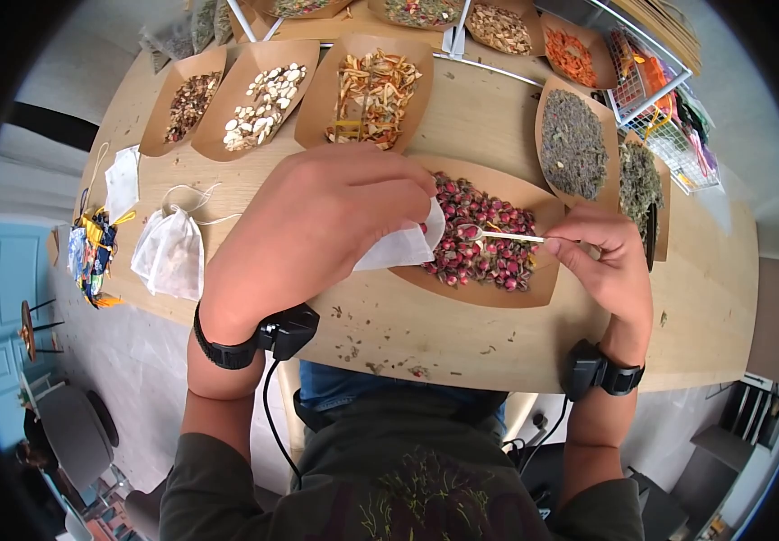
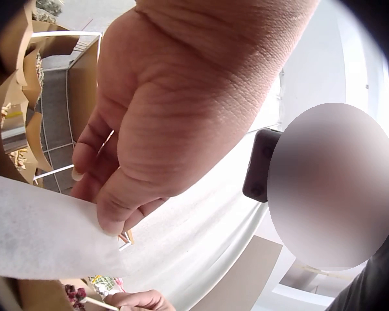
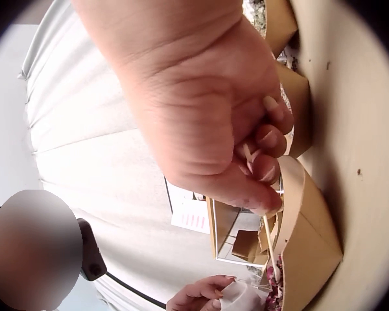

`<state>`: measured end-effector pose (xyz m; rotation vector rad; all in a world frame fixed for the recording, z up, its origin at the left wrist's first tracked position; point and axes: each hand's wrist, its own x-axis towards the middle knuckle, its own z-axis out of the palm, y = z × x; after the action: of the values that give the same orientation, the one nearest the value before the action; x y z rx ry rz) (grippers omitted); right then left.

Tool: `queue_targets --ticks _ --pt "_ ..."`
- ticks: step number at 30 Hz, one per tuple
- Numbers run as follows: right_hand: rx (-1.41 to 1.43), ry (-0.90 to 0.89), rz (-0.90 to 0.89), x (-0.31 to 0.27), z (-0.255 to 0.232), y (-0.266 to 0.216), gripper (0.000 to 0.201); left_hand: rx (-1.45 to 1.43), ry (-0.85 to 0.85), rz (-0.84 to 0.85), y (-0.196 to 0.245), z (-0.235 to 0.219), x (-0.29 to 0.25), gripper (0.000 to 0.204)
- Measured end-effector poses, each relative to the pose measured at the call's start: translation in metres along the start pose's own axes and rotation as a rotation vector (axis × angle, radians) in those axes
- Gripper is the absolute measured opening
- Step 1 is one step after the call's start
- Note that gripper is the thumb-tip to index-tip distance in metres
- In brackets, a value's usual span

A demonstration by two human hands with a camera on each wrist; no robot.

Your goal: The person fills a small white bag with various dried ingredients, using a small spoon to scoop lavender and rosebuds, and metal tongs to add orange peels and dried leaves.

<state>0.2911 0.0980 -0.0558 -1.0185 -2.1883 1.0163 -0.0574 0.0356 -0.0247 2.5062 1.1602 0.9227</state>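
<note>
My left hand [image 1: 326, 216] pinches a white mesh pouch [image 1: 389, 248] at the near-left side of a brown paper tray [image 1: 534, 279]. Dried rosebuds [image 1: 498, 203] fill that tray. In the left wrist view, the pouch [image 2: 45, 233] hangs from the thumb and fingertips. My right hand [image 1: 604, 257] grips the handle of a small spoon [image 1: 511, 236], whose bowl lies over the rosebuds and points toward the pouch. In the right wrist view, the thumb and index finger pinch the thin handle [image 3: 268, 236], the other fingers curled in.
Behind stand trays of orange-brown dried peel [image 1: 376, 90], white slices [image 1: 268, 104] and dark bits [image 1: 193, 104]. Lavender-like buds [image 1: 574, 144] fill a tray at right, by a wire basket [image 1: 678, 144]. A filled white pouch [image 1: 170, 252] and patterned pouches [image 1: 92, 252] lie left; crumbs dot the front edge.
</note>
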Motion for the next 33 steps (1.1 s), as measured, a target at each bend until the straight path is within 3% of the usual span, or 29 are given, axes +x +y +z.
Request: queue_targets --ticks 6,9,24,27,33 --pt "-0.023 0.094 -0.208 0.012 0.015 -0.026 0.012 -0.011 0.013 0.014 -0.002 0.003 -0.001 0.013" --pt "-0.183 0.063 -0.408 0.015 0.024 -0.035 0.019 0.000 -0.007 0.010 -0.002 0.004 0.001 0.011" --pt "-0.370 0.248 -0.155 0.003 -0.010 -0.011 0.011 0.011 -0.031 -0.001 0.002 0.002 0.004 0.013" --pt "-0.420 0.184 -0.152 0.001 -0.009 -0.006 0.010 0.000 -0.029 -0.009 0.001 0.003 0.004 0.013" --pt "-0.249 0.050 -0.137 0.003 0.004 -0.001 0.010 -0.019 0.019 -0.024 0.000 0.008 0.002 0.013"
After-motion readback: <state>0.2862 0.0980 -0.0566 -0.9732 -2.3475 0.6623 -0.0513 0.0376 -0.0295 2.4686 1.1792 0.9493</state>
